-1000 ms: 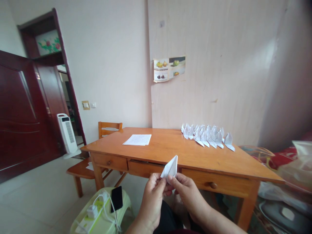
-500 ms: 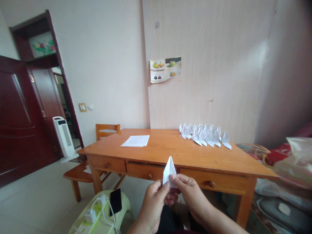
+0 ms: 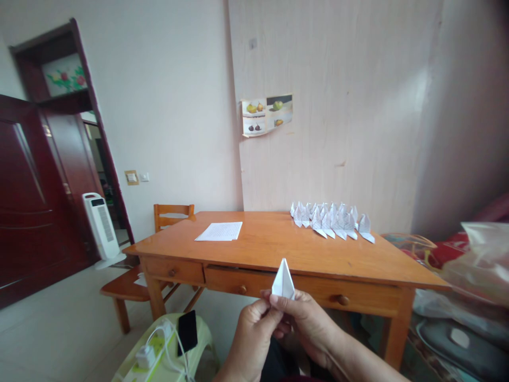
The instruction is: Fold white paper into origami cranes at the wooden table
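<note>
A folded piece of white paper point(image 3: 283, 281) stands point-up between my hands, just in front of the table's near edge. My left hand point(image 3: 257, 323) pinches its lower end from the left, thumb close to the other thumb. From the right, my right hand point(image 3: 308, 318) grips the base with its thumb laid across the front. The paper's lower end is hidden behind the fingers. Several folded paper pieces point(image 3: 328, 220) with upright points stand in rows on the far right of the table. A stack of written sheets point(image 3: 220, 231) lies flat on the table's left.
The wooden table point(image 3: 270, 249) has drawers facing me. At lower left, a pale green stool point(image 3: 204, 334) bears a power strip with cables and a black phone point(image 3: 187, 332). A wooden bench point(image 3: 123, 284) and a white heater point(image 3: 101, 225) stand left. Bags point(image 3: 485, 254) are piled right.
The folded paper has moved slightly right and now shows its front more squarely. My right thumb has shifted left and down across its base. The view has shifted a little.
</note>
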Action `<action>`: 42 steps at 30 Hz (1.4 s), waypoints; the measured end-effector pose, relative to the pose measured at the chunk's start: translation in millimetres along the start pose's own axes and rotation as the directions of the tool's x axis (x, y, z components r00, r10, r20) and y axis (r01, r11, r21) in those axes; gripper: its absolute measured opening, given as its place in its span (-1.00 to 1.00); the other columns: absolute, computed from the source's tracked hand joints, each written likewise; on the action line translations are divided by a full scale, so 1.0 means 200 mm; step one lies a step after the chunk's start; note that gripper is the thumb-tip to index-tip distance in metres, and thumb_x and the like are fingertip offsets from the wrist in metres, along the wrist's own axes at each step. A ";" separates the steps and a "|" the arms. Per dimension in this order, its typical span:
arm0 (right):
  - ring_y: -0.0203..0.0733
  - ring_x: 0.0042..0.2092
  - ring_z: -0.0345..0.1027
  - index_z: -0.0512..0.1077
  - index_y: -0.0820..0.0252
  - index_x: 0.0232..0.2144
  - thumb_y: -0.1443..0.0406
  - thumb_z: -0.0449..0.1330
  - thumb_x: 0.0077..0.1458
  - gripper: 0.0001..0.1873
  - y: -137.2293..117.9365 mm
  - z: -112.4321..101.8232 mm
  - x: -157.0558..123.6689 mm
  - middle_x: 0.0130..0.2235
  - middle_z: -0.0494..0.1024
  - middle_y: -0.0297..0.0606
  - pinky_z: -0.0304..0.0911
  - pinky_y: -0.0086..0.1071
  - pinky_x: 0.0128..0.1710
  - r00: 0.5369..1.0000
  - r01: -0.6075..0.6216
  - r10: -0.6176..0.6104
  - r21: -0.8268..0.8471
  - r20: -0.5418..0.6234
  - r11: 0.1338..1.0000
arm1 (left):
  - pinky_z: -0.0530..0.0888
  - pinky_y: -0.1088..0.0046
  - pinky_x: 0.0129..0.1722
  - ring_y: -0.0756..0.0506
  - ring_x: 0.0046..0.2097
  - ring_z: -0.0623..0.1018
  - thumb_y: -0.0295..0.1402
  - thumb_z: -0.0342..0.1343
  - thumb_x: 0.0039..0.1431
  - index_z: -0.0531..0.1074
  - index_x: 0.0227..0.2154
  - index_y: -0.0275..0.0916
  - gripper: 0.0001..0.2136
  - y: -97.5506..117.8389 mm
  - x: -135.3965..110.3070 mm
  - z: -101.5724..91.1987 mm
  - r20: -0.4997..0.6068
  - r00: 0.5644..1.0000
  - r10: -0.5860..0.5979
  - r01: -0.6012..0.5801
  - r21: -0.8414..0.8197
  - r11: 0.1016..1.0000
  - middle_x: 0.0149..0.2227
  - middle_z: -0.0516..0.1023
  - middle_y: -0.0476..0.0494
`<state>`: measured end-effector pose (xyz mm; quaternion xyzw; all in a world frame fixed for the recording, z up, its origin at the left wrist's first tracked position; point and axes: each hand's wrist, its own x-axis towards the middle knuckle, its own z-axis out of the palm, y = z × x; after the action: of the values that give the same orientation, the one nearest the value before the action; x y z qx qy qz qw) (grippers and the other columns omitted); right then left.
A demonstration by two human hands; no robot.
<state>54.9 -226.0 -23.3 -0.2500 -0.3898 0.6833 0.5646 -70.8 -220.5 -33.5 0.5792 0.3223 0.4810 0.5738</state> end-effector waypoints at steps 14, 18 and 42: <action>-0.32 -0.57 0.17 0.60 0.29 -0.18 0.15 0.40 -0.02 -0.62 -0.11 0.02 0.00 -0.51 0.43 -0.32 0.03 -0.43 -0.63 0.992 -0.037 0.044 0.057 -0.119 0.998 | 0.46 0.41 -0.31 -0.13 -0.34 0.56 -0.07 0.13 0.27 0.54 -0.37 -0.33 -0.64 0.02 0.00 0.00 0.066 0.992 0.104 -0.115 0.188 0.975 -0.44 0.58 -0.16; -0.20 -0.33 0.39 0.62 0.27 -0.22 0.20 0.42 -0.04 -0.67 -0.17 -0.01 0.01 -0.20 0.61 -0.12 0.23 -0.41 -0.46 0.988 0.038 -0.032 0.036 -0.153 0.999 | 0.47 0.39 -0.31 -0.17 -0.34 0.58 -0.04 0.13 0.26 0.54 -0.39 -0.32 -0.61 0.02 -0.01 0.01 0.069 0.996 0.065 -0.078 0.216 0.973 -0.45 0.60 -0.18; -0.29 -0.48 0.24 0.49 0.28 -0.49 0.11 0.28 0.15 -0.66 -0.09 0.03 -0.04 -0.55 0.38 -0.33 0.15 -0.36 -0.41 0.997 0.076 -0.070 -0.175 0.038 0.982 | 0.37 0.45 -0.31 -0.05 -0.35 0.48 -0.11 0.20 0.23 0.56 -0.21 -0.32 -0.68 0.01 0.02 -0.02 0.005 1.000 -0.009 0.009 -0.126 0.992 -0.36 0.58 -0.17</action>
<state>62.0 -234.2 -5.3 -0.2734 -0.4665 0.6290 0.5586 -73.3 -216.9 -30.7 0.5415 0.2927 0.4965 0.6121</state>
